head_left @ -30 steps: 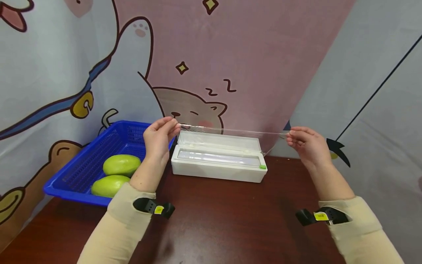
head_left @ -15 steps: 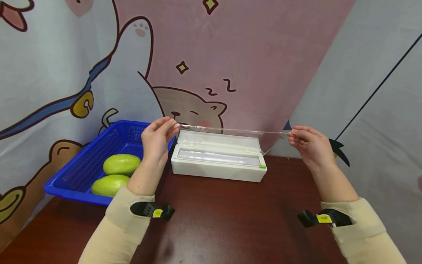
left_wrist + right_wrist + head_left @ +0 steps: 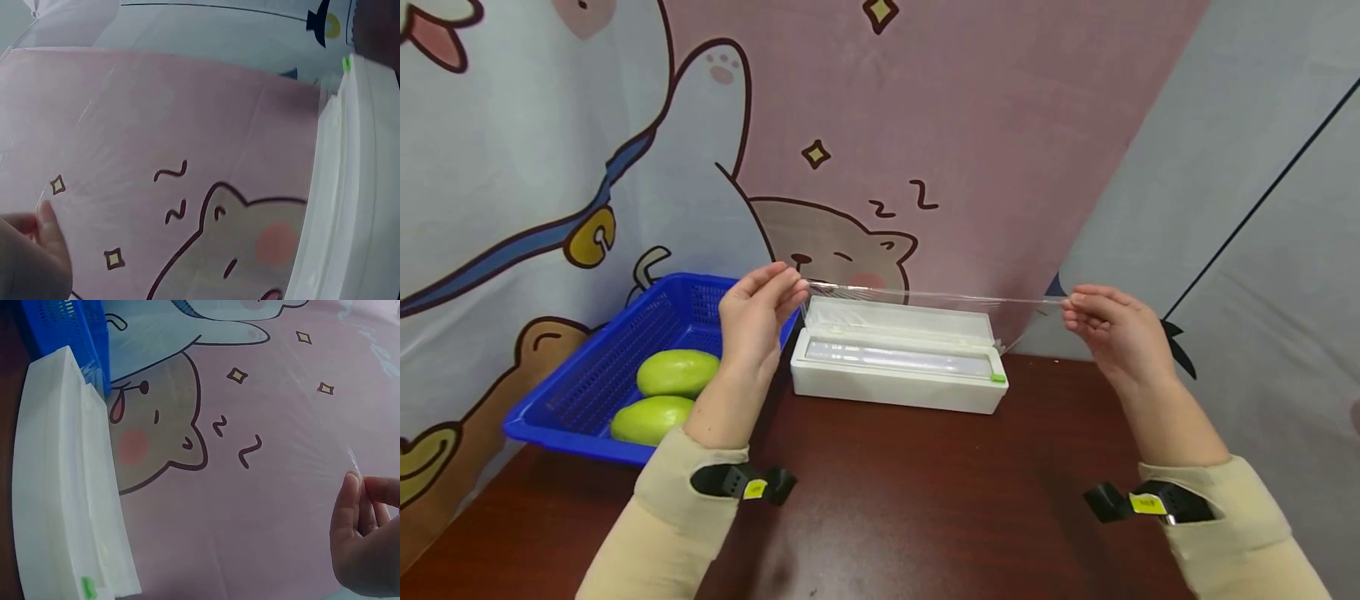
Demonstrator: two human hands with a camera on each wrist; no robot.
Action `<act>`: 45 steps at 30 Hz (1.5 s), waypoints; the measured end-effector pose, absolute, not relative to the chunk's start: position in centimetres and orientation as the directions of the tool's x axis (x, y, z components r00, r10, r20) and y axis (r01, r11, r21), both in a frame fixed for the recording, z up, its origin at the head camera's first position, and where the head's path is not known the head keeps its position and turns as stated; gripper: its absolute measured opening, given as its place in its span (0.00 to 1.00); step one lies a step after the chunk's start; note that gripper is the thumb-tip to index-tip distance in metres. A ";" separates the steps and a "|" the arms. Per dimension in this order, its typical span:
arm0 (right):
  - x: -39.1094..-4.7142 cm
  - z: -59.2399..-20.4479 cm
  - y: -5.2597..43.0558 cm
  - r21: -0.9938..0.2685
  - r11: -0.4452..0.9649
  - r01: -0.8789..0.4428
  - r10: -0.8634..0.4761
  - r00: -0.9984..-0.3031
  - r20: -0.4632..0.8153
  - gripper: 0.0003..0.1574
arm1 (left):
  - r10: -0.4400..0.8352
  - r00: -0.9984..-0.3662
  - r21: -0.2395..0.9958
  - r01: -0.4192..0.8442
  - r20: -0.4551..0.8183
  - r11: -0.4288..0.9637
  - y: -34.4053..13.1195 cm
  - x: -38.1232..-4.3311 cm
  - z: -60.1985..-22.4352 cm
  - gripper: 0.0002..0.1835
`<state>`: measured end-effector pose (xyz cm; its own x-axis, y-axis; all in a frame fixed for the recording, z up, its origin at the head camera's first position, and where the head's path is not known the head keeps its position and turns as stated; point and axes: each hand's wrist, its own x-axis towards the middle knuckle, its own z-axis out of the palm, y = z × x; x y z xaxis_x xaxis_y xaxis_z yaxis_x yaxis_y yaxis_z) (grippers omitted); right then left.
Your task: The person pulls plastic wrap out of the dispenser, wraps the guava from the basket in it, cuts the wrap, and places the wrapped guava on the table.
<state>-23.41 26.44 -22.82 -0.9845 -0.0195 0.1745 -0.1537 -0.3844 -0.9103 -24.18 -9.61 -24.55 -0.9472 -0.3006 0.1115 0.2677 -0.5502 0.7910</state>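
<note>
Blue basket [image 3: 587,375] at far left, two green mangoes [image 3: 666,393] inside. Left hand [image 3: 756,317] pinches the left end of a clear film sheet [image 3: 925,296]. Film stretched taut above the open white dispenser box [image 3: 898,367], which sits on the dark wooden table [image 3: 910,500]. Right hand [image 3: 1112,333] pinches the right end. Hands well apart.
</note>
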 end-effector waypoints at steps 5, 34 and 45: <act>-23.3 -23.3 27.1 -0.928 -0.336 -0.162 -0.086 -0.976 0.202 0.11 | -0.097 -0.982 0.915 0.184 0.160 -0.359 -10.5 -24.1 -24.8 0.11; -24.0 -27.3 29.2 -0.908 0.104 -0.406 -0.581 -0.766 0.276 0.16 | 0.399 -0.871 0.824 0.436 0.286 0.361 -11.1 -23.5 -27.2 0.09; -23.5 -28.4 29.5 -0.906 0.125 -0.405 -0.655 -0.720 0.231 0.21 | 0.485 -0.855 0.899 0.346 0.184 0.269 -11.5 -22.5 -28.9 0.12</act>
